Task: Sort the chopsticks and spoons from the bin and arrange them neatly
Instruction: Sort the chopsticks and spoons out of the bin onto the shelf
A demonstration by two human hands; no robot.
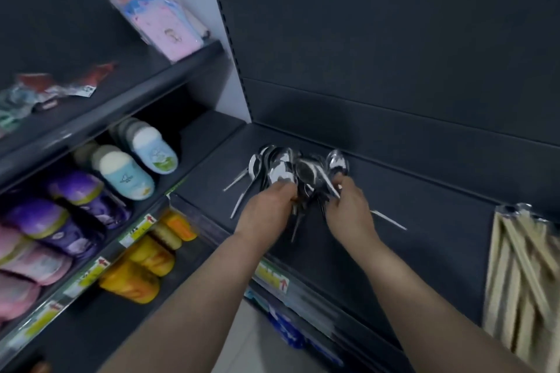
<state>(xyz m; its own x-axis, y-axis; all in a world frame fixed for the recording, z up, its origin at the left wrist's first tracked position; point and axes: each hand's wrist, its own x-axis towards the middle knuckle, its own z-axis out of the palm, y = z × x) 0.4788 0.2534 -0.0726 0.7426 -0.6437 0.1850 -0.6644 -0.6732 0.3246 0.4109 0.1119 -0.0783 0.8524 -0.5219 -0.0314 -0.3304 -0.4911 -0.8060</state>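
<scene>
**Spoons Being Gathered on the Shelf**

A dark shop shelf [424, 236] is seen, and the sorting is carried out on it; no bin is shown in this view. At the right end of the shelf, well apart from the hands, the chopsticks [521, 275] are laid in pale bundles, apparently wrapped in clear film. On the neighbouring shelves to the left, slippers [121, 172] are stacked; no part in the task is played by them.

Near the back wall of the shelf the spoons [306, 169] are heaped in a loose fan, bowls pointing away and handles crossing. The heap is held from both sides. The left hand [266, 209] is curled around the handles just below the bowls, and the right hand [348, 206] is closed on handles at the heap's right edge. The fingers [338, 188] of both are clenched on metal, not released. One handle [391, 220] is seen sticking out beyond the right hand, and one spoon [253, 165] lies just beside the heap on the left.

The step in hand is judged to be the squaring of the spoons. For the next move, the handles would need to be brought parallel and the strays drawn in.
</scene>
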